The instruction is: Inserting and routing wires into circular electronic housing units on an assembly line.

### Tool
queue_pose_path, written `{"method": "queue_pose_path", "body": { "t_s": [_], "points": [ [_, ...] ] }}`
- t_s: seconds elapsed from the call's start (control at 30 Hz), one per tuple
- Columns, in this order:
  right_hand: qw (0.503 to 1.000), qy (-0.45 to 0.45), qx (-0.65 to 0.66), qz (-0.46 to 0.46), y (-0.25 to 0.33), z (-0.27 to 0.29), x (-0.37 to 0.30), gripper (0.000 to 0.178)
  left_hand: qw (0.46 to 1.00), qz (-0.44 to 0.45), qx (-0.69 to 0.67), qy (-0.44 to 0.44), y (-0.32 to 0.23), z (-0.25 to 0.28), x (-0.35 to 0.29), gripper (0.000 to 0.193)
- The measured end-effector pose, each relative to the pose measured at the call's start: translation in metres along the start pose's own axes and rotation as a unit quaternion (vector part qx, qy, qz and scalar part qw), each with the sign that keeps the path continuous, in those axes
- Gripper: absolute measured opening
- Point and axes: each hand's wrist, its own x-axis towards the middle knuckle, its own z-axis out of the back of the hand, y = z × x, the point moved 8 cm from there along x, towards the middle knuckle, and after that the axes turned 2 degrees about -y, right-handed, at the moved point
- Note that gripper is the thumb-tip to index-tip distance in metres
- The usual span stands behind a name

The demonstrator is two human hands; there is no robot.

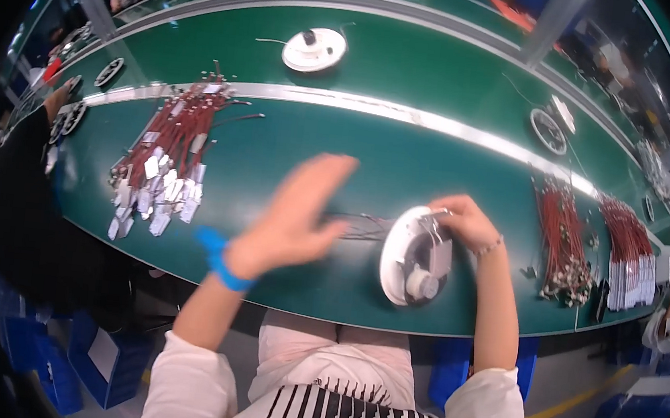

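Observation:
My right hand grips the upper rim of a round white housing, which stands tilted on its edge above the green bench. Inside the housing are a dark, see-through disc, a pale box-shaped part and a small white cylinder. Thin wires run from it toward my left hand. That hand, with a blue band at its wrist, is open, fingers stretched out and slightly blurred. It appears to hold nothing; whether it touches the wires I cannot tell.
Bundles of red wires with white tags lie at left, more red wire bundles at right. A white round unit and a dark-centred ring sit on the far strip beyond a pale rail. A person's dark sleeve reaches in at left.

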Motion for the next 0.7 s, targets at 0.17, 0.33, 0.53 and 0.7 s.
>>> {"method": "queue_pose_path", "body": {
  "t_s": [0.17,0.33,0.53,0.7],
  "points": [
    [0.999,0.008,-0.028,0.015,-0.002,-0.012,-0.004,0.014,0.924,0.028,-0.365,0.112,0.000,-0.101,0.018,0.039],
    [0.999,0.017,-0.010,0.046,-0.009,0.000,-0.013,0.010,0.912,0.131,-0.326,0.210,-0.002,-0.096,0.013,0.022],
    [0.999,-0.004,-0.012,0.045,-0.001,-0.023,-0.014,0.012,0.953,0.193,-0.173,0.156,0.017,0.025,0.006,0.032],
    [0.996,-0.034,-0.073,0.038,-0.003,-0.019,-0.013,0.010,0.953,0.285,0.092,-0.051,0.072,0.173,-0.006,0.028]
  ]
}}
